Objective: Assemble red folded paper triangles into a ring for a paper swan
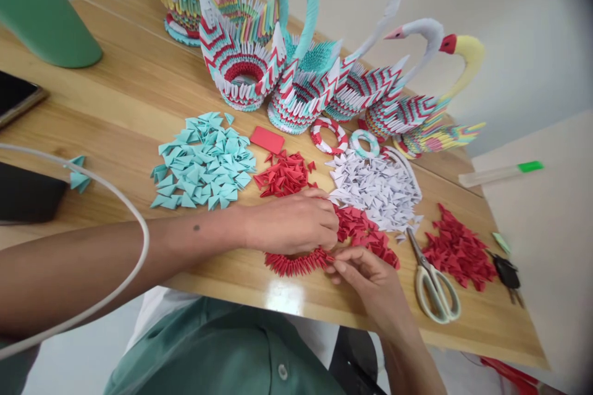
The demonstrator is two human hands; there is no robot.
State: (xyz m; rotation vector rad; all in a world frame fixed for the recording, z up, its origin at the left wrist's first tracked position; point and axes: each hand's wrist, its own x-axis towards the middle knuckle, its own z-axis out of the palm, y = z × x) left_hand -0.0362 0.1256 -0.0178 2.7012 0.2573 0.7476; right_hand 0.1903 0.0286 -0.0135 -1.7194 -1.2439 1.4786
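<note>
A curved band of red folded paper pieces [296, 263] lies near the table's front edge. My right hand [368, 278] pinches its right end between thumb and fingers. Above the band is my left hand [296, 220], its fingers curled down and their tips hidden, so what they hold cannot be made out. Loose red pieces [365, 234] lie just right of my left hand, and a smaller red pile [285, 174] sits behind it. White pieces [375, 188] are heaped behind my right hand, with turquoise pieces [204, 163] to the left.
Several paper swans [243, 74] stand along the back. Two paper rings [328, 136], a red card [267, 140], scissors [435, 290], another red pile [458, 250] and keys [507, 273] lie around. A white cable [139, 216] crosses over my left forearm. A phone [18, 99] is far left.
</note>
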